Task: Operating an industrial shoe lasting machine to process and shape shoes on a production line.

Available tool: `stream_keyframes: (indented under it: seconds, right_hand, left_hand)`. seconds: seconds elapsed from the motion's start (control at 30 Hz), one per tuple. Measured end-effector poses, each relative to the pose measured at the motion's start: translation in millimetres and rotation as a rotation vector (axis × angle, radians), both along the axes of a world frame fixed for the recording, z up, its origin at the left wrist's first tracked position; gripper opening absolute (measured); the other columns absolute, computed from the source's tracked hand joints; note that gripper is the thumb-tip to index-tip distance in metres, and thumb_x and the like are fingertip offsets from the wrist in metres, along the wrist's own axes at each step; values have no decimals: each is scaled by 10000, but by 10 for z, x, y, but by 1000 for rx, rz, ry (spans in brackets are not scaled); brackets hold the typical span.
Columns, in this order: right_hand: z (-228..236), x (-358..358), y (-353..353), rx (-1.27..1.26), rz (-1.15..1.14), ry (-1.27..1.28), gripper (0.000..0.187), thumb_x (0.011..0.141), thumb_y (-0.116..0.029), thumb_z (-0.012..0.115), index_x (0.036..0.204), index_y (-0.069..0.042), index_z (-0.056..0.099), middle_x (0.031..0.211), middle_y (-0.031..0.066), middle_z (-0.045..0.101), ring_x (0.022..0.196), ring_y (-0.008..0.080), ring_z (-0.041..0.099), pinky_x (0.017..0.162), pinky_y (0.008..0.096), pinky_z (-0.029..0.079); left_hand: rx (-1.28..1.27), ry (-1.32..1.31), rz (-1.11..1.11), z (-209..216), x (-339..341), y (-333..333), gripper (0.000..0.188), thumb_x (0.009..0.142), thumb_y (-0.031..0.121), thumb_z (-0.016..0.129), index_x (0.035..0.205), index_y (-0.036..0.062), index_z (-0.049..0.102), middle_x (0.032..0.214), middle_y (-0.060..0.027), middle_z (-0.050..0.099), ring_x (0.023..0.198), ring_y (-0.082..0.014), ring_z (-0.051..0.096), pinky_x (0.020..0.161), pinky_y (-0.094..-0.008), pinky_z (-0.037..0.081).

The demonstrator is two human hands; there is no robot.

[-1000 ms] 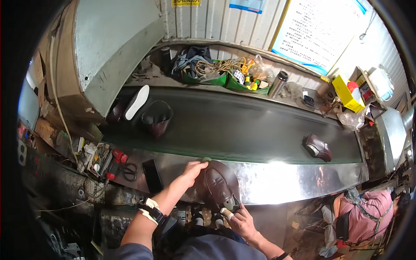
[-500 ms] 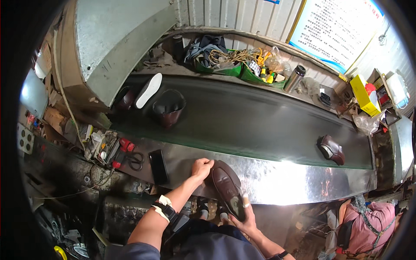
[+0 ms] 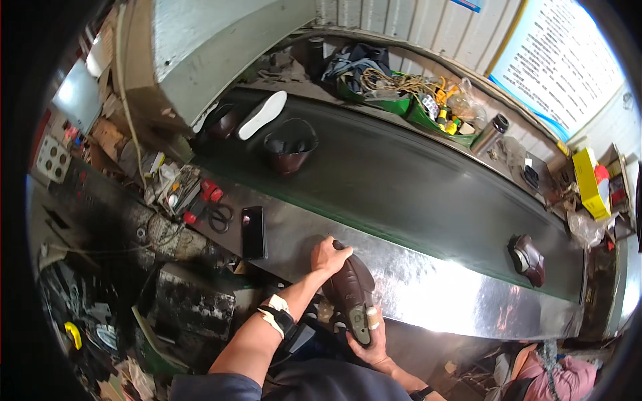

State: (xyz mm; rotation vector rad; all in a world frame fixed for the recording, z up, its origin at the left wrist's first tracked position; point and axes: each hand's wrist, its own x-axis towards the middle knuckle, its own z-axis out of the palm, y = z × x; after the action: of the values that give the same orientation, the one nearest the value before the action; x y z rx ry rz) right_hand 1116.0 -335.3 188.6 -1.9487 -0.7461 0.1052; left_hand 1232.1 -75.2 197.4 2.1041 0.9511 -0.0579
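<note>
A dark brown leather shoe (image 3: 350,281) is held in front of me, its toe pointing away and a greenish last showing in its opening. My left hand (image 3: 328,258) is closed over the toe end. At the heel, my right hand (image 3: 372,342) grips the shoe from the right and below, with a pale wrap on one finger. Past the metal ledge, a dark belt (image 3: 401,190) carries a brown shoe (image 3: 528,260) at the right. Toward its left end are a white sole (image 3: 263,115), a brown upper (image 3: 289,158) and another brown shoe piece (image 3: 223,121).
On the metal ledge (image 3: 294,230) left of my hands lie a black phone (image 3: 253,232), black-handled scissors (image 3: 221,218) and a red tool (image 3: 211,190). Green trays (image 3: 438,125) of cords and tools and a thermos (image 3: 490,134) stand behind the belt. A yellow box (image 3: 592,184) is far right.
My view has swung, shifting the bench in the picture. The shoe has tilted and rolled in my hands, and my left fingers have come further over its toe. Both hands keep hold.
</note>
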Motion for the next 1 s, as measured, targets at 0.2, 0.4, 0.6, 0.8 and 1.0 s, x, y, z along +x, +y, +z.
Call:
stream_keyframes:
  seconds: [0.2, 0.4, 0.6, 0.8, 1.0]
  right_hand:
    - [575, 220, 294, 324, 70, 921, 1012, 975, -221, 689, 1600, -11, -78, 1682, 198, 94, 1527, 339, 192, 1227, 425, 215]
    - [1082, 175, 1031, 248, 22, 1192, 643, 980, -196, 668, 1524, 11, 394, 1326, 149, 601, 1192, 223, 582, 1036, 362, 464]
    - [1417, -894, 2000, 254, 463, 887, 424, 1038, -55, 549, 1445, 50, 500, 1252, 84, 658, 1094, 139, 606, 991, 289, 480]
    - [1743, -2504, 3002, 173, 784, 945, 271, 1019, -128, 638, 1213, 61, 642, 1036, 63, 707, 900, 96, 595, 797, 270, 498]
    - [1952, -3690, 3767, 36, 656, 1157, 554, 978, -184, 702, 1409, 53, 447, 1178, 134, 660, 998, 169, 624, 879, 308, 509]
  left_hand:
    - [-181, -124, 73, 565, -521, 366, 476, 698, 432, 749, 925, 19, 679, 898, -195, 721, 889, -363, 703, 805, -440, 534]
    - [-127, -375, 256, 1197, -1513, 612, 447, 711, 404, 753, 858, -7, 654, 829, -196, 698, 794, -300, 693, 739, -420, 524]
    - [40, -415, 625, 1845, -3249, 1175, 472, 763, 450, 742, 944, 17, 693, 880, -154, 720, 842, -237, 684, 758, -396, 521]
    - [138, -585, 1099, 2275, -5483, 1618, 506, 946, 497, 620, 936, -3, 704, 889, -120, 724, 828, -235, 678, 763, -371, 511]
    - [-86, -1120, 1294, 2428, -6859, 1580, 368, 1011, 363, 624, 1061, 8, 711, 981, -49, 718, 874, -125, 642, 812, -291, 494]
